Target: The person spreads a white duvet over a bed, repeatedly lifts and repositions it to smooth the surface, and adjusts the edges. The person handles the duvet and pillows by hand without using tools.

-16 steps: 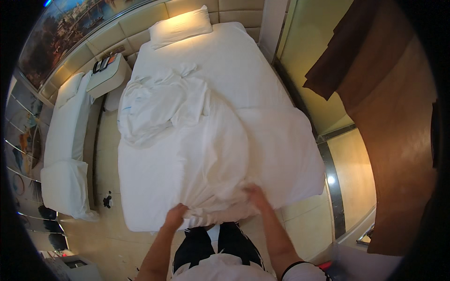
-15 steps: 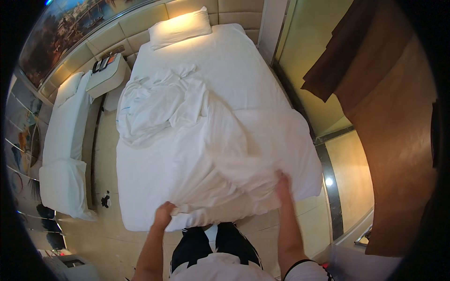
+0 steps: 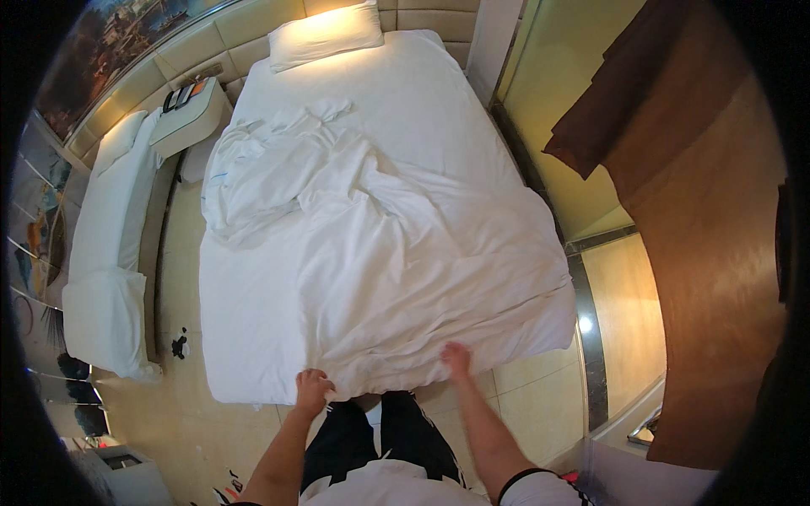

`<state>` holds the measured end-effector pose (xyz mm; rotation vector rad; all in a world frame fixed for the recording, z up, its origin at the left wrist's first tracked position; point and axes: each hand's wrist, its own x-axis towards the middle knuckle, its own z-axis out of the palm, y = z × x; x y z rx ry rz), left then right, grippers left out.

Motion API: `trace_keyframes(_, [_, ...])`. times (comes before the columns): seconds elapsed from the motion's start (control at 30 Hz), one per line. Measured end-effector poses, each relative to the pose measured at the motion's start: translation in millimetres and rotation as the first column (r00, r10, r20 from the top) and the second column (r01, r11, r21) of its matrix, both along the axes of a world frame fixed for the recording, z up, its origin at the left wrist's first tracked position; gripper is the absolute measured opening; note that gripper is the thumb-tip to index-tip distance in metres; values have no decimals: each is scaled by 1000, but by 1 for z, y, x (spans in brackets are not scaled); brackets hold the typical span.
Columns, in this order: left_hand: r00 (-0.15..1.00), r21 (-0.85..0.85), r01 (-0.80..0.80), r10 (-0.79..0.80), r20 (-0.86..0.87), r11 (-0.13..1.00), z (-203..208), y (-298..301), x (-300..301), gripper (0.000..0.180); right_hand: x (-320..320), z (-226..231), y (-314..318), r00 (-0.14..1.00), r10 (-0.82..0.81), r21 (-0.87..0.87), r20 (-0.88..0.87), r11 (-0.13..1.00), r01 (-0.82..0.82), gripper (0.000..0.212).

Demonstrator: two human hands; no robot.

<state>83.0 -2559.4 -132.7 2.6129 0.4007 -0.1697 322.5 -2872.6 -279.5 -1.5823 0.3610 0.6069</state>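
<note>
A rumpled white bed cover (image 3: 337, 253) lies over the lower half of the large bed (image 3: 405, 93), bunched thickest toward its left side. At the foot edge, my left hand (image 3: 313, 391) is closed on the cover's border, fingers curled over it. My right hand (image 3: 456, 359) is at the same edge farther right, against the wrinkled cloth. Motion blurs its fingers, so its grip is unclear. Between the hands, the cover runs in long creases toward the right corner.
A pillow (image 3: 326, 35) rests at the padded headboard. Left of the bed are a nightstand (image 3: 192, 122) and a narrow white-covered bed (image 3: 110, 223). A small black item (image 3: 180, 343) lies on the tiled floor. Brown curtain cloth (image 3: 683, 236) hangs at the right.
My right hand has moved left and slightly down along the foot edge. The cover has spread flatter toward the right corner. My left hand remains at the edge.
</note>
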Motion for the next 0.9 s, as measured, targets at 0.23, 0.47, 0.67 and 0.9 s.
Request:
trace_keyframes(0.23, [994,51,-43,48,-95,998,16,-3,-57,10,-143,66,139,184,712,-631,678,691,-353,24])
trace_keyframes(0.47, [879,-497,-468,441,-181,730,-13,28,-114,22,-200,93,132,-7,947,-728,320,241,-642,6])
trace_keyframes(0.67, [897,-770,-398,387,-213,499,-32,29,-119,32,-209,79,136,812,548,-28,-199,825,-564,17])
trace_keyframes(0.9, [945,-793,-286,294,-142,538,-22,47,-133,37,-161,51,185,744,-179,59,-644,958,281,29])
